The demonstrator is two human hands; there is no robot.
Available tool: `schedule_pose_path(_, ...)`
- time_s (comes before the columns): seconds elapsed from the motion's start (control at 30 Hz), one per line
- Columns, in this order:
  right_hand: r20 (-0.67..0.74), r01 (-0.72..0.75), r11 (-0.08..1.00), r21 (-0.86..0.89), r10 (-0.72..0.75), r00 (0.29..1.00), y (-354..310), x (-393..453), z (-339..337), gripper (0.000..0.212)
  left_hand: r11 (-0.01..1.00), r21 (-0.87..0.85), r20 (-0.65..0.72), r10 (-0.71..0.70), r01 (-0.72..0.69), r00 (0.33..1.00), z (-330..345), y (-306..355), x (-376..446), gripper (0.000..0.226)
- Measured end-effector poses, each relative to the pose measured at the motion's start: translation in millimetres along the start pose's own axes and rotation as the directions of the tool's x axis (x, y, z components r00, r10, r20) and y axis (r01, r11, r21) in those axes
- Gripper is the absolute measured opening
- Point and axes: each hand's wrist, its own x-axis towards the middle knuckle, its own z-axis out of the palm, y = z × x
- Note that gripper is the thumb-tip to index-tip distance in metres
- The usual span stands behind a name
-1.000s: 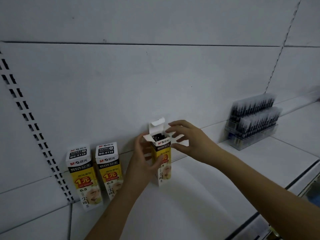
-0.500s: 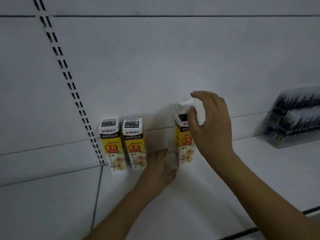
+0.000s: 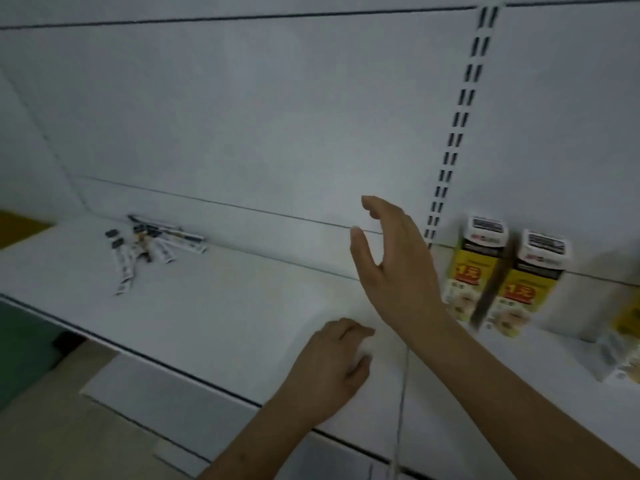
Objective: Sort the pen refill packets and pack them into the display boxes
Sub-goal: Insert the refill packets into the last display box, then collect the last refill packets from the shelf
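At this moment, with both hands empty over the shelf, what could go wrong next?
1. The loose refill packets lie scattered far to the left on the shelf; a hasty reach could knock some toward the front edge.
2. The right hand hovers open close to the upright display boxes; a sweep of that arm might tip them.
3. The left hand rests on the shelf, so only one hand is free.

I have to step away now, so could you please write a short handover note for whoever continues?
Left hand: resting on the shelf, holding nothing.
Right hand: open, raised above the shelf, empty.
Loose refill packets lie at the shelf's back left.
Two display boxes stand closed against the back wall at right; a third box is partly visible at the right edge.
Left: sort the loose packets and box them.
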Motion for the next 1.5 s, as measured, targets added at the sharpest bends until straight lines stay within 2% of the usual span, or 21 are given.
schedule_pose_path(0.17, 0.064, -0.009, 0.993, 0.115, 0.001, 0.998, -55, 26, 99, 0.041, 0.982, 0.086, -0.142, -0.156, 0.170, 0.977, -82, -103, -41, 0.042)
schedule_pose_path(0.33, 0.192, -0.071, 0.989, 0.128, 0.045, 0.980, -107, 51, 214, 0.043, 0.926, 0.169, -0.264, -0.288, 0.338, 0.921, -168, -210, -75, 0.040)
schedule_pose_path(0.43, 0.306, -0.098, 0.991, 0.087, 0.067, 0.950, -123, 58, 276, 0.045, 0.878, 0.184, -0.369, -0.354, 0.441, 0.859, -206, -254, -89, 0.032)
schedule_pose_path(0.53, 0.437, -0.093, 0.996, 0.006, 0.081, 0.896, -125, 64, 326, 0.047, 0.808, 0.189, -0.446, -0.437, 0.559, 0.782, -232, -287, -95, 0.037)
schedule_pose_path(0.63, 0.539, -0.064, 0.998, -0.027, 0.068, 0.839, -125, 74, 365, 0.046, 0.732, 0.211, -0.361, -0.558, 0.648, 0.747, -247, -313, -91, 0.056)
schedule_pose_path(0.7, 0.572, -0.063, 0.997, -0.048, 0.080, 0.817, -125, 82, 388, 0.047, 0.700, 0.291, -0.314, -0.574, 0.652, 0.756, -252, -329, -87, 0.061)
schedule_pose_path(0.83, 0.574, -0.058, 0.992, -0.108, 0.110, 0.812, -125, 102, 429, 0.042, 0.743, 0.267, -0.324, -0.530, 0.614, 0.783, -263, -356, -81, 0.048)
schedule_pose_path(1.07, 0.556, 0.042, 0.976, -0.213, 0.086, 0.827, -136, 123, 485, 0.051, 0.806, 0.194, -0.359, -0.472, 0.559, 0.805, -279, -387, -85, 0.034)
schedule_pose_path(1.17, 0.571, 0.082, 0.966, -0.247, 0.077, 0.817, -137, 130, 498, 0.047, 0.803, 0.160, -0.389, -0.483, 0.574, 0.784, -287, -393, -84, 0.026)
schedule_pose_path(1.23, 0.595, 0.080, 0.964, -0.253, 0.090, 0.799, -139, 134, 503, 0.035, 0.795, 0.119, -0.395, -0.511, 0.595, 0.763, -293, -395, -84, 0.021)
schedule_pose_path(1.3, 0.607, 0.058, 0.964, -0.258, 0.115, 0.787, -140, 138, 505, 0.023, 0.773, 0.064, -0.405, -0.558, 0.631, 0.724, -299, -400, -83, 0.014)
schedule_pose_path(1.37, 0.617, 0.071, 0.956, -0.286, 0.127, 0.777, -141, 140, 506, 0.025, 0.724, 0.023, -0.402, -0.625, 0.690, 0.669, -306, -408, -79, 0.009)
schedule_pose_path(1.43, 0.645, 0.073, 0.957, -0.280, 0.131, 0.753, -144, 142, 508, 0.029, 0.689, 0.008, -0.353, -0.676, 0.725, 0.647, -314, -416, -73, 0.010)
schedule_pose_path(1.5, 0.664, 0.020, 0.975, -0.223, 0.137, 0.735, -148, 143, 510, 0.028, 0.684, 0.001, -0.263, -0.704, 0.729, 0.660, -322, -421, -65, 0.014)
